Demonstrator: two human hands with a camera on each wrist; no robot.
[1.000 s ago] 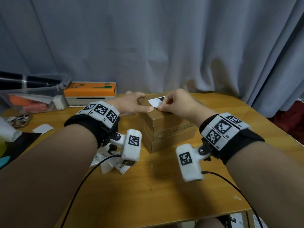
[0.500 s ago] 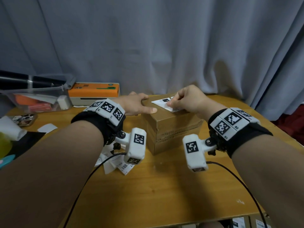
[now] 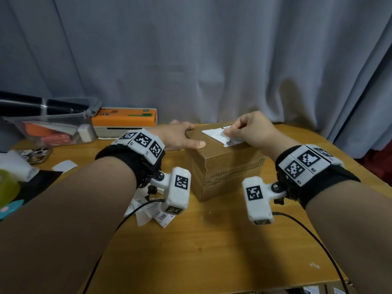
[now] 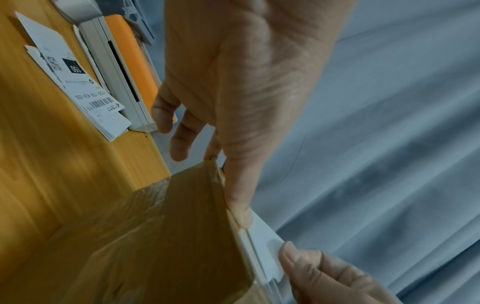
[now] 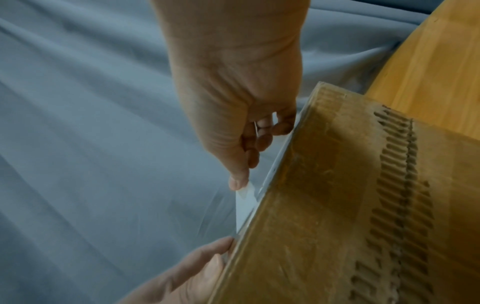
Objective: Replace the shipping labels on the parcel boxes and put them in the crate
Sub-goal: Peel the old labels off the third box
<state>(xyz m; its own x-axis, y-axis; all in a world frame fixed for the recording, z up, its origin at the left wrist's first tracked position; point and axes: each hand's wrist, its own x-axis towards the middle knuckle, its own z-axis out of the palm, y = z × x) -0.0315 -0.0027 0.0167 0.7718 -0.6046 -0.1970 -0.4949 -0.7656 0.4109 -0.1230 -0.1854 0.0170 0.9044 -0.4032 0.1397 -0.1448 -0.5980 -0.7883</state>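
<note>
In the head view, at centre frame, your right hand (image 3: 252, 130) pinches a lifted corner of the old label (image 3: 214, 133) atop the parcel box (image 3: 224, 166), while your left hand (image 3: 178, 139) lies with straight fingers over the box's left edge; the label is only part peeled, so I judge re-labelling and crating remain. Discarded labels (image 3: 157, 213) litter the table (image 3: 212, 251) lower left, the orange printer (image 3: 125, 118) sits upper left, and no crate is evident. The left wrist view shows fresh labels (image 4: 78, 82) upper left; the right wrist view shows your thumb and fingers (image 5: 259, 142) pinched on the peeling paper.

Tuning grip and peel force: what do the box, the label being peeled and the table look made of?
Parcel box: brown corrugated cardboard, matte; fluting shows along its side, with a glossy clear-tape strip likely.
Shipping label: thin white paper sticker; it curls where the right hand pinches it.
Table: wood or wood-look laminate, smooth, grained.
</note>
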